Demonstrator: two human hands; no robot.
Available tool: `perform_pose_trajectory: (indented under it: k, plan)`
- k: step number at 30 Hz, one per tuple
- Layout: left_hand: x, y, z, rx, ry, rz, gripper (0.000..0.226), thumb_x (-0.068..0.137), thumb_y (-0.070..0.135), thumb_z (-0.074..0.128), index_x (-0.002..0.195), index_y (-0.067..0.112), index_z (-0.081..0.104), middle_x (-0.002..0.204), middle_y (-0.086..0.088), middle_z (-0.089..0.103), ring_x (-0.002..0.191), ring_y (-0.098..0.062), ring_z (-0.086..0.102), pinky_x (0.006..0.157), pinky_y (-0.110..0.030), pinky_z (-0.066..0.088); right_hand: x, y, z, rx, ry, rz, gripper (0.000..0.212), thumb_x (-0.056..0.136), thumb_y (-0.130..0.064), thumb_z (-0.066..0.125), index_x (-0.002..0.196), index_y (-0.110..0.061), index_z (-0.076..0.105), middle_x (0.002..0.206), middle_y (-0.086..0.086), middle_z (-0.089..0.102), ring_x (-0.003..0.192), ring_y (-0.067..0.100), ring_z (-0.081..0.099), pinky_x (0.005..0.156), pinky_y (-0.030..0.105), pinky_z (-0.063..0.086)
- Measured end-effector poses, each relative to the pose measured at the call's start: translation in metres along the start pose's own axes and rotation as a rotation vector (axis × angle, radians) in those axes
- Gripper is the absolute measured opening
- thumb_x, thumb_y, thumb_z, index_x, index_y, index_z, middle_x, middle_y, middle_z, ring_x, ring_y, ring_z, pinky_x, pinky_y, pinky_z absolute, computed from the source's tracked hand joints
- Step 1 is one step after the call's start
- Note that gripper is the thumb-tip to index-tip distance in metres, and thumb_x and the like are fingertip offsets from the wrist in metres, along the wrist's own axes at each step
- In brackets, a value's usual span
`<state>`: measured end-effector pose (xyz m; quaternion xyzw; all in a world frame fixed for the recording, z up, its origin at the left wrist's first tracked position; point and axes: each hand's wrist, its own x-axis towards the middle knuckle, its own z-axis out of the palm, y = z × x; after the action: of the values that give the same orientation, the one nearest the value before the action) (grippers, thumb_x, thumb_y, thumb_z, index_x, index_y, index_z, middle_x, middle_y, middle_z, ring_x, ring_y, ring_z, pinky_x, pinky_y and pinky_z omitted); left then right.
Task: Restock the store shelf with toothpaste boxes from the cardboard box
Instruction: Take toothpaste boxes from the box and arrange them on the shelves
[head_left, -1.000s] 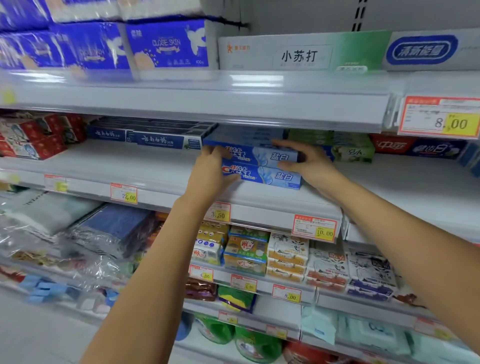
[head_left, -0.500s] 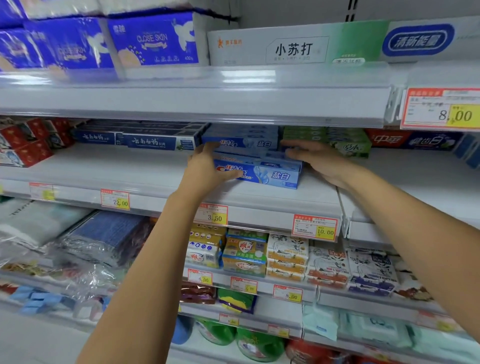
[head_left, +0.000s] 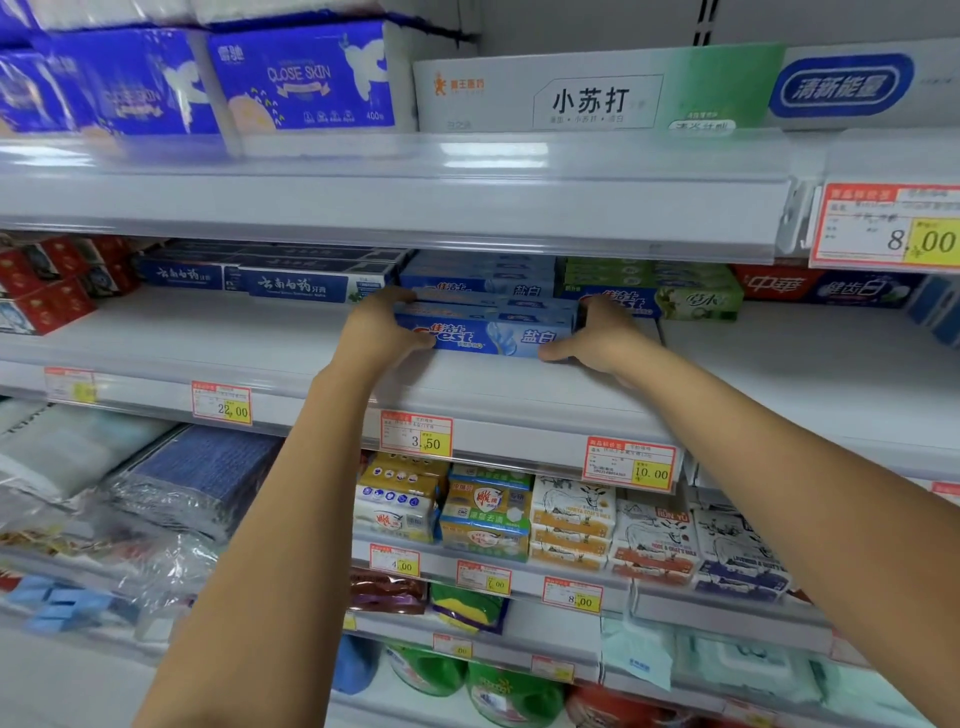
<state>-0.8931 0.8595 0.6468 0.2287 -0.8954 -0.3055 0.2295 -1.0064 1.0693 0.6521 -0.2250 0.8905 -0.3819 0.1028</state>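
Red cartons (head_left: 41, 291) sit far to the left of the Crest toothpaste boxes (head_left: 493, 335), on the same white shelf (head_left: 234, 338). Just left of those boxes and a little further back lie dark blue Yunnan Baiyao toothpaste boxes (head_left: 296, 285). My left hand (head_left: 382, 332) grasps the left end of the Crest toothpaste boxes, with the fingers curled over the top edge and the thumb pressed on the printed front face. The boxes lie flat and lengthwise on the shelf, front face towards me, set back from the shelf's lip. More than one top face shows between my hands, but I cannot tell how many boxes there are. Directly behind them stands a stack of matching blue Crest packs (head_left: 478, 278). My right hand (head_left: 605, 340) clasps the right end, thumb stretched along the lower front edge, fingers curled round the end. To the right of the boxes and further back is a stack of green-and-blue toothpaste boxes (head_left: 696, 296), with a red toothpaste box (head_left: 774, 285) beyond it. One shelf above the boxes, blue tissue packs (head_left: 306, 78) lie to the left and a long white baking-soda toothpaste carton (head_left: 597, 93) lies straight overhead. Below the boxes, on the shelf's front rail, a 3.50 price tag (head_left: 415, 435) sits under my left wrist and a 10.00 tag (head_left: 631, 464) under my right.
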Motion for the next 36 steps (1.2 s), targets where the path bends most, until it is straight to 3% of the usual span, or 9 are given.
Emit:
perform_pose_trajectory:
  k: [4,6,12,15,18,30,36]
  plan:
    - [0.015,-0.006,-0.006,-0.039,-0.014,-0.095,0.063,0.078,0.018,0.076,0.133,0.01,0.048,0.133,-0.013,0.054,0.118,-0.029,0.053,0.089,-0.03,0.043,0.018,-0.001,0.009,-0.031,0.03,0.014,0.045,0.075,-0.025,0.078,0.111,-0.002,0.061,0.112,0.011,0.064,0.092,0.023,0.059,0.073,0.027,0.048]
    - [0.02,-0.006,-0.005,-0.039,-0.021,-0.134,0.062,0.079,0.017,0.075,0.134,0.009,0.046,0.129,-0.013,0.056,0.116,-0.03,0.054,0.088,-0.029,0.042,0.024,0.0,0.015,-0.075,0.054,0.019,0.046,0.079,-0.029,0.074,0.112,0.0,0.061,0.114,0.014,0.063,0.097,0.026,0.061,0.079,0.031,0.051]
    - [0.03,-0.01,-0.002,0.071,-0.049,-0.176,0.046,0.081,0.024,0.073,0.12,0.005,0.057,0.12,-0.014,0.062,0.105,-0.03,0.058,0.078,-0.027,0.041,0.029,-0.003,0.029,-0.271,0.103,-0.025,0.052,0.091,-0.04,0.058,0.127,-0.003,0.052,0.142,0.021,0.037,0.099,0.031,0.06,0.077,0.029,0.047]
    - [0.034,-0.014,-0.002,0.041,-0.066,-0.207,0.043,0.082,0.023,0.072,0.118,0.005,0.058,0.119,-0.014,0.062,0.095,-0.026,0.056,0.077,-0.027,0.042,0.025,-0.002,0.03,-0.397,0.112,-0.055,0.052,0.097,-0.043,0.047,0.132,-0.005,0.047,0.146,0.023,0.027,0.102,0.034,0.058,0.075,0.027,0.039]
    - [0.037,-0.016,-0.002,0.019,-0.068,-0.219,0.041,0.082,0.022,0.072,0.118,0.006,0.058,0.117,-0.013,0.062,0.087,-0.021,0.052,0.075,-0.027,0.041,0.026,-0.001,0.031,-0.416,0.117,-0.069,0.052,0.098,-0.043,0.044,0.133,-0.006,0.048,0.146,0.021,0.025,0.1,0.034,0.058,0.076,0.027,0.039]
    - [0.04,-0.015,0.0,0.078,-0.053,-0.237,0.049,0.081,0.027,0.073,0.122,0.006,0.056,0.122,-0.014,0.06,0.108,-0.03,0.057,0.086,-0.032,0.045,0.029,0.005,0.033,-0.44,0.149,-0.074,0.051,0.099,-0.04,0.042,0.132,-0.001,0.046,0.147,0.018,0.025,0.107,0.035,0.054,0.084,0.033,0.043]
    - [0.037,-0.01,-0.002,0.11,-0.068,-0.268,0.047,0.082,0.026,0.072,0.121,0.005,0.056,0.12,-0.015,0.061,0.107,-0.031,0.058,0.087,-0.033,0.046,0.032,0.008,0.033,-0.503,0.106,-0.101,0.053,0.1,-0.043,0.037,0.134,-0.004,0.048,0.147,0.017,0.021,0.11,0.034,0.051,0.084,0.03,0.04]
